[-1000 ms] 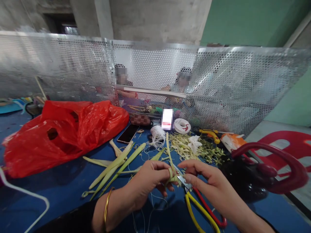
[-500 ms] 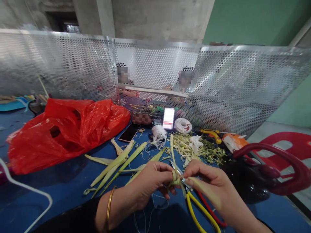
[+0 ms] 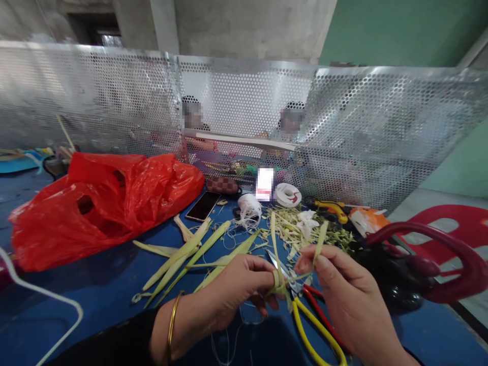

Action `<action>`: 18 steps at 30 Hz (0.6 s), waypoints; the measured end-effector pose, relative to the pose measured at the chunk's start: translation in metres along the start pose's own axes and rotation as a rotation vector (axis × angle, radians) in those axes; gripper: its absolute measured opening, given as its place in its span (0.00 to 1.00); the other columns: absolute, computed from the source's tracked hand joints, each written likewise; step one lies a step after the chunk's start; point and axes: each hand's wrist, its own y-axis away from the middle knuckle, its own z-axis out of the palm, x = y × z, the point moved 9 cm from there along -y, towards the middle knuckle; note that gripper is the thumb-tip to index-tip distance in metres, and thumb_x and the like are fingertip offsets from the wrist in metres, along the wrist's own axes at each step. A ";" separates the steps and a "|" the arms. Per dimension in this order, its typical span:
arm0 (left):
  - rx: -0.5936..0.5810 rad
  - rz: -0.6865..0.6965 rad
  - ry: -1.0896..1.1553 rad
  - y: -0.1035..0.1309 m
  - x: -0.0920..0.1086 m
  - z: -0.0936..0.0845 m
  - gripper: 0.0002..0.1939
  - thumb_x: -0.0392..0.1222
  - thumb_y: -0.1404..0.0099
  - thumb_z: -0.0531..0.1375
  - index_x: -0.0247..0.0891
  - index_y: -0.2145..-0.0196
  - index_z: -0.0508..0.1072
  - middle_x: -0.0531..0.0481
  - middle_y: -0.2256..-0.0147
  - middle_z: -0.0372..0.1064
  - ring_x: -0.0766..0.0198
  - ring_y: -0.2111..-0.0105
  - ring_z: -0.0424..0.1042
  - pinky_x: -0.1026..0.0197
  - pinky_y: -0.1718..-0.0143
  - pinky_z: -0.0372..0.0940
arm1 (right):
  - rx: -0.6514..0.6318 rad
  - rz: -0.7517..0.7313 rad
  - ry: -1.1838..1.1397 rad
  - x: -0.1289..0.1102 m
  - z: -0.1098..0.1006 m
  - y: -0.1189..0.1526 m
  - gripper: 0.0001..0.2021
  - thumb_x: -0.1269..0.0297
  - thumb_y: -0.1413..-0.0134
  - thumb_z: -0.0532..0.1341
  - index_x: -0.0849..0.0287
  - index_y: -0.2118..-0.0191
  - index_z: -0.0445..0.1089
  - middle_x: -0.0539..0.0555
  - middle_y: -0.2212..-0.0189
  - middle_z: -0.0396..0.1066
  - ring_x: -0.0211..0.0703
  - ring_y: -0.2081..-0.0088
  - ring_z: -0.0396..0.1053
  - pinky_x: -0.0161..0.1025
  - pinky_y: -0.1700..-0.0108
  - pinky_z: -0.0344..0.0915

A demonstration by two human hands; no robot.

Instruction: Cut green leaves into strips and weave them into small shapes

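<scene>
Low in the centre, my left hand [image 3: 244, 284] pinches a small looped bundle of pale green leaf strips [image 3: 280, 279], from which one strip stands upright. To its right, my right hand [image 3: 343, 284] has thumb and fingers closed on a leaf strip [image 3: 321, 239] that runs back to the bundle. Beneath and between the hands lie scissors with yellow handles [image 3: 314, 333] and a tool with red handles [image 3: 324, 315]. Long green leaves [image 3: 183, 254] are spread on the blue table [image 3: 114, 300] left of my hands.
A red plastic bag [image 3: 102, 203] fills the left side. Behind my hands are a phone [image 3: 203, 206], white thread [image 3: 249, 209], a white spool [image 3: 288, 195] and leaf scraps [image 3: 285, 223]. A black pot [image 3: 396, 284] stands right. Two people sit behind a perforated metal screen [image 3: 244, 101].
My right hand has moved right, away from my left hand, drawing out its strip, whose end now points up. My left hand keeps hold of the bundle, almost in place.
</scene>
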 end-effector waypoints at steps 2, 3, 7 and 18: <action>-0.006 -0.002 0.003 0.001 0.001 0.000 0.07 0.41 0.51 0.63 0.33 0.75 0.74 0.49 0.77 0.71 0.68 0.79 0.67 0.67 0.80 0.61 | -0.012 -0.049 0.142 -0.006 0.000 -0.001 0.06 0.60 0.42 0.62 0.52 0.62 0.76 0.50 0.74 0.75 0.42 0.70 0.72 0.36 0.66 0.70; -0.013 -0.002 0.008 0.001 0.001 0.000 0.07 0.41 0.51 0.63 0.33 0.75 0.74 0.49 0.77 0.71 0.68 0.79 0.67 0.66 0.80 0.61 | -0.036 -0.091 0.213 -0.011 0.001 -0.001 0.06 0.62 0.43 0.62 0.52 0.62 0.76 0.50 0.73 0.75 0.42 0.70 0.72 0.36 0.66 0.70; -0.013 0.000 0.032 0.001 0.004 -0.002 0.06 0.39 0.50 0.63 0.32 0.74 0.74 0.49 0.76 0.70 0.69 0.79 0.67 0.66 0.79 0.60 | -0.177 -0.375 0.497 -0.036 0.014 0.000 0.07 0.68 0.41 0.59 0.53 0.62 0.75 0.52 0.67 0.76 0.44 0.64 0.73 0.39 0.62 0.69; 0.047 0.015 0.096 0.002 0.012 -0.006 0.09 0.42 0.52 0.64 0.33 0.76 0.72 0.50 0.76 0.70 0.69 0.78 0.67 0.67 0.79 0.59 | -0.237 -0.745 1.026 -0.063 0.032 0.008 0.15 0.75 0.42 0.51 0.55 0.62 0.74 0.53 0.67 0.76 0.45 0.64 0.73 0.51 0.46 0.54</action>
